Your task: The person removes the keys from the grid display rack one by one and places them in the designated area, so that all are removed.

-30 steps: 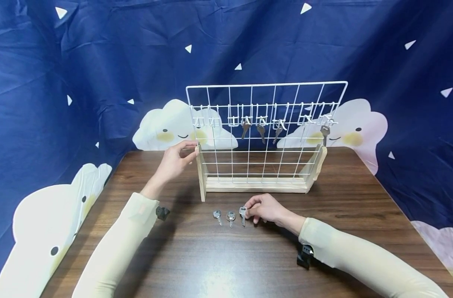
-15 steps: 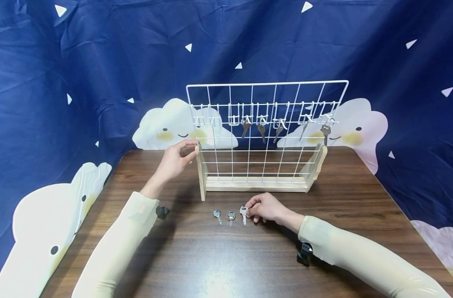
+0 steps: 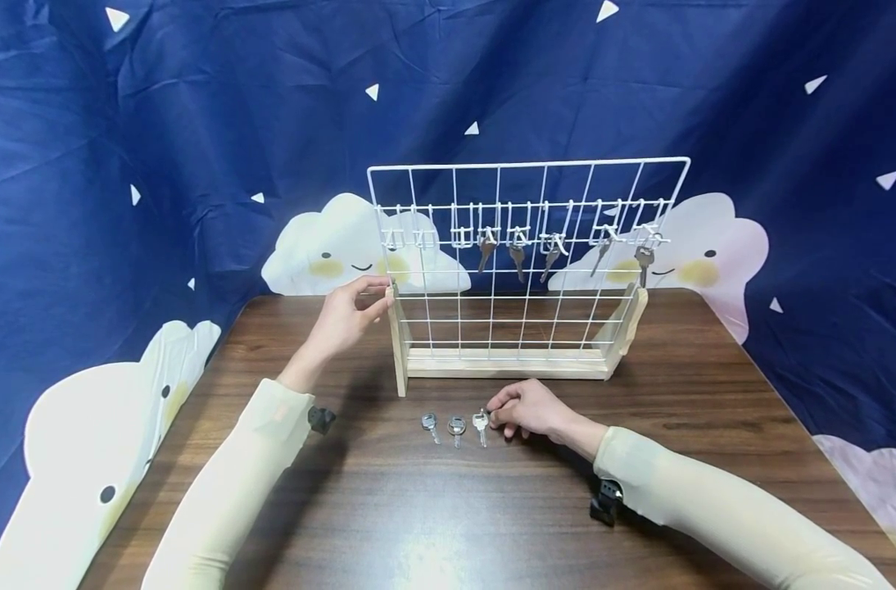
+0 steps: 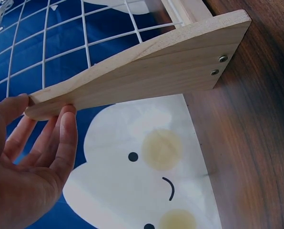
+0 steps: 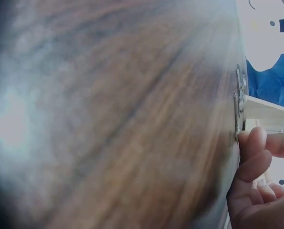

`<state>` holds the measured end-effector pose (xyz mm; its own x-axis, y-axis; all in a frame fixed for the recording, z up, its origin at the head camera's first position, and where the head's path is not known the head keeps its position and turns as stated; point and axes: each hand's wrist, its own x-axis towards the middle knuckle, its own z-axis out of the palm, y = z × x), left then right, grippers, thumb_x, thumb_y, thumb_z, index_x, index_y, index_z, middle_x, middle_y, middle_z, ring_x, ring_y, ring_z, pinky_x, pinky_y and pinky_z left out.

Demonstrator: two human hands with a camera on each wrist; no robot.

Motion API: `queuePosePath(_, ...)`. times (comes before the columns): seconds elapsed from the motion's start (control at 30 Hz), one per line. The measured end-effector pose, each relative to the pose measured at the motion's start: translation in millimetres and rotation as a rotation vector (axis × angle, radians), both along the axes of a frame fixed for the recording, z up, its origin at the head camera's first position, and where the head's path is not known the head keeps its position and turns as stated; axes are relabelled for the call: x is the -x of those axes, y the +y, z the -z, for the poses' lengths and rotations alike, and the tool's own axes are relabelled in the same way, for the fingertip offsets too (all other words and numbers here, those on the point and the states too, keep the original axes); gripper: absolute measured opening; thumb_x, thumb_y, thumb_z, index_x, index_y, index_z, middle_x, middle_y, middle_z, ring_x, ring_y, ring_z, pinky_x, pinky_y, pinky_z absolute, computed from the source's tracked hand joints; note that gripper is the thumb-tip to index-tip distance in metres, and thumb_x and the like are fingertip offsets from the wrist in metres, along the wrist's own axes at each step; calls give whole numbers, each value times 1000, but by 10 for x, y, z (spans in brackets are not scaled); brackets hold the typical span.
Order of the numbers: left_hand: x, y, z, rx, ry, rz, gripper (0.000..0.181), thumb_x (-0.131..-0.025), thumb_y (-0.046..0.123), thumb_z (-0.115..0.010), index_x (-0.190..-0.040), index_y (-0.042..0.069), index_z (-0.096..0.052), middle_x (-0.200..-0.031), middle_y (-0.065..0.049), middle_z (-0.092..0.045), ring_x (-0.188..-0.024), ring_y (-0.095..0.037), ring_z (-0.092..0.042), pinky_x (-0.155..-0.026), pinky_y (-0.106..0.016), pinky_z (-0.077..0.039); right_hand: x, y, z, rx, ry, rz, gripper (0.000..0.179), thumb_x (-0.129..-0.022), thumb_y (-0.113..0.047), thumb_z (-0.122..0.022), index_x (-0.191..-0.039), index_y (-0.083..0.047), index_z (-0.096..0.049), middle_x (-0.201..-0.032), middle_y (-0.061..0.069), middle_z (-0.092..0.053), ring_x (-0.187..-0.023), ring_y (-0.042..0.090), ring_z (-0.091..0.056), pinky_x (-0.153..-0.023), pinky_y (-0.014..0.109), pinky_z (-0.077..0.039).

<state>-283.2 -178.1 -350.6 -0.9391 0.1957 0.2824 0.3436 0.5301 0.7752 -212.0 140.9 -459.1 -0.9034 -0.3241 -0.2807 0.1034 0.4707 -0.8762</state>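
Observation:
My left hand [image 3: 348, 315] grips the upper end of a wooden side panel [image 4: 156, 67] of a wire grid rack [image 3: 507, 354]. In the left wrist view the thumb lies on one face of the panel and the fingers on the other. My right hand [image 3: 532, 407] is low over the table, its thumb and forefinger pinching the edge of a silver key [image 3: 481, 422] by its ring end. Left of that key lie two more, a middle key [image 3: 457, 428] and a left key [image 3: 430, 426]. In the right wrist view, the keys [image 5: 237, 117] appear edge-on beside the fingertips.
White hooks [image 3: 461, 238] line the grid's upper part. Several keys, one of them a brownish key [image 3: 487, 252], hang from hooks in the middle and at the right. A brown wooden table [image 3: 345, 508] stands before a blue curtain [image 3: 271, 98] with cloud prints.
The right-hand key has turned slightly and now shows its face more flatly, while my right fingers have shifted a little at its edge. My left hand stays on the panel.

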Motion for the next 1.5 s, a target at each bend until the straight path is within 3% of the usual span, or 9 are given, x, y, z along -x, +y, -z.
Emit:
queuePosePath(0.27, 1, -1, 8, -19, -6, 8, 36, -96, 23, -69, -130, 12, -63, -126, -16, -69, -102, -31, -73, -82, -47, -63, 23, 27, -77, 33, 23, 9, 24, -84, -7, -73, -105, 2, -69, -82, 9, -77, -54, 11, -61, -43, 22, -42)
queuePosePath(0.5, -8, -2, 10, -7, -10, 6, 36, -96, 23, -68, -130, 13, -63, -127, -15, -69, -102, -32, -72, -76, -35, -64, 35, 50, -172, 49, 46, 6, 29, -85, -10, -74, -109, 4, -68, -82, 12, -76, -55, 11, -62, -44, 25, -46)
queuePosePath(0.7, -13, 1, 9, -14, -16, 9, 36, -96, 22, -68, -130, 12, -63, -128, -15, -68, -104, -36, -72, -78, -38, -64, 11, 64, -306, 75, 72, -11, 33, -86, -10, -74, -113, 6, -65, -81, 8, -75, -57, 12, -63, -46, 25, -45)
queuePosePath(1.0, -18, 4, -1, -8, -11, 4, 36, -96, 23, -68, -130, 13, -63, -127, -14, -69, -102, -31, -73, -78, -38, -64, 46, 66, -444, 95, 98, 14, 30, -85, -11, -74, -112, 2, -67, -87, 11, -76, -58, 11, -63, -47, 23, -46)
queuePosePath(1.17, -14, 1, -2, -7, -4, 6, 36, -96, 22, -68, -130, 12, -64, -127, -15, -69, -102, -35, -73, -76, -35, -64, 74, 75, -511, 117, 128, 30, 31, -86, -12, -74, -112, 1, -67, -79, 1, -75, -58, 12, -64, -46, 22, -46)
queuePosePath(1.4, -15, 6, -1, -29, -15, 10, 35, -96, 22, -68, -129, 11, -64, -124, -17, -69, -103, -34, -73, -83, -50, -62, 95, 96, -639, 149, 155, 46, 26, -88, -10, -73, -112, 0, -68, -79, -3, -75, -59, 13, -65, -45, 21, -46)
queuePosePath(1.5, -15, 5, -4, -28, -18, 7, 36, -96, 23, -69, -129, 11, -64, -125, -17, -69, -103, -34, -73, -83, -50, -62, 102, 106, -687, 161, 165, 48, 24, -89, -8, -71, -112, 0, -68, -78, -4, -74, -59, 13, -65, -46, 21, -46)
